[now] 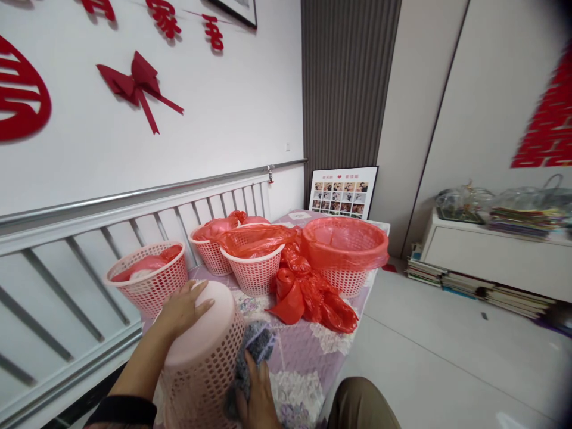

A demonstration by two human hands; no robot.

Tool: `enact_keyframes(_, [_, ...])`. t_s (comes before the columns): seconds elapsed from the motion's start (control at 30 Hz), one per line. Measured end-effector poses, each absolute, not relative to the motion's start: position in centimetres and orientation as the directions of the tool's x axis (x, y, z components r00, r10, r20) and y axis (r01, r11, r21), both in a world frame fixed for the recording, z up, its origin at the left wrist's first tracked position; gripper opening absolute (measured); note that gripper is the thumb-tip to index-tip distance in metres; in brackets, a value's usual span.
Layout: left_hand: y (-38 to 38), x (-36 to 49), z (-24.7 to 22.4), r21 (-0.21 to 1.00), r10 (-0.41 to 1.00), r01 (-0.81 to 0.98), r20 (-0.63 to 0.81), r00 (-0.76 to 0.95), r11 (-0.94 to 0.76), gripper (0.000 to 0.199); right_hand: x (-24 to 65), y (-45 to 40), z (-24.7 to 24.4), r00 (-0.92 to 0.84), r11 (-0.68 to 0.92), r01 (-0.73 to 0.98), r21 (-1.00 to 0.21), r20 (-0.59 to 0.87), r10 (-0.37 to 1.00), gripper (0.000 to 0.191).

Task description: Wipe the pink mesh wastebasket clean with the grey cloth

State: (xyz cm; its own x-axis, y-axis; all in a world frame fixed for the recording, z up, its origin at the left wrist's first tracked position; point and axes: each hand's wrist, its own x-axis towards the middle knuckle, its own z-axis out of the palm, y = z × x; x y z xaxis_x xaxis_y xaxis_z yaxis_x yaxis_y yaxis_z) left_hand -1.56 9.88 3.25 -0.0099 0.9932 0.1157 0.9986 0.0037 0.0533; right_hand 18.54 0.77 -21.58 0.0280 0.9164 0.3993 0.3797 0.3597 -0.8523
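Note:
An upside-down pink perforated basket (203,363) stands at the near end of the cloth-covered table. My left hand (182,310) lies on its upturned base, fingers apart, holding nothing. At the basket's right side, my right hand (260,390) grips a grey cloth (258,342), which touches the perforated wall. Beyond them a white-rimmed basket (255,271) with red plastic over it stands upright. A roll of red plastic bags (286,289) and loose red plastic (333,307) lie on the tablecloth.
A basket lined with red plastic (346,244) is at the table's right edge. Two more baskets, one at the left (149,277) and one behind (214,253), hold red bags. A metal railing (134,238) borders the left; my knee (363,405) is at the lower right.

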Motion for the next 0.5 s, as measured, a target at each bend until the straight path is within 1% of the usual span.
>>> enact_keyframes(0.1, [9.8, -1.5, 3.3, 0.056, 0.994, 0.998, 0.11, -0.015, 0.009, 0.071, 19.7, 0.5, -24.7, 0.137, 0.255, 0.351, -0.901, 0.318, 0.938, 0.057])
enact_keyframes(0.2, [9.8, -1.5, 3.3, 0.057, 0.994, 0.998, 0.111, -0.008, 0.002, 0.07, 20.0, 1.0, -24.3, 0.091, 0.254, 0.311, -0.916, 0.294, 0.951, 0.051])
enact_keyframes(0.27, [9.8, -1.6, 3.3, 0.056, 0.994, 0.998, 0.113, 0.0, -0.006, 0.07, 19.5, 1.3, -22.1, 0.055, 0.288, 0.302, -0.909, 0.318, 0.946, 0.052])
enact_keyframes(0.37, [9.9, -1.6, 3.2, 0.051, 0.993, 0.999, 0.115, 0.002, -0.008, 0.069, 18.2, 1.3, -17.1, 0.026, 0.383, 0.313, -0.869, 0.411, 0.911, 0.057])
enact_keyframes(0.43, [10.0, -1.7, 3.1, 0.044, 0.993, 0.999, 0.116, 0.001, -0.006, 0.069, 17.5, 1.1, -13.3, -0.058, 0.476, 0.325, -0.817, 0.485, 0.873, 0.065])
enact_keyframes(0.5, [10.1, -1.8, 3.1, 0.031, 0.994, 1.0, 0.111, -0.001, -0.002, 0.068, 17.3, 1.1, -9.8, -0.202, 0.59, 0.328, -0.738, 0.555, 0.807, 0.071])
